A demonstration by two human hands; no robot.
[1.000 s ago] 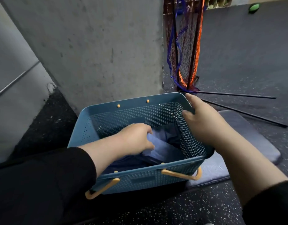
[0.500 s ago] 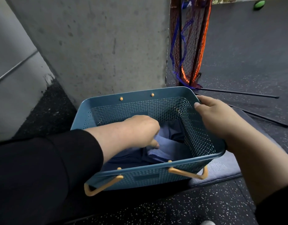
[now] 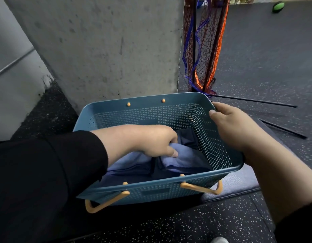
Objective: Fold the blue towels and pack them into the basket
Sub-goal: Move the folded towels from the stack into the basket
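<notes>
Since a second ago, the right hand (image 3: 234, 127) has slid along the rim toward the far corner of the basket (image 3: 144, 106), at about 2 o'clock, and the left hand (image 3: 157, 141) has dug deeper. That right grip wraps the rim, thumb inside, probably to steady the basket while the other hand works. The left grip is curled down into the blue towels (image 3: 179, 161), fingers bunching the lighter fold, likely tucking it flat. All visible towels lie inside the basket; a grey mat (image 3: 239, 183) sits beneath at 4 o'clock.
</notes>
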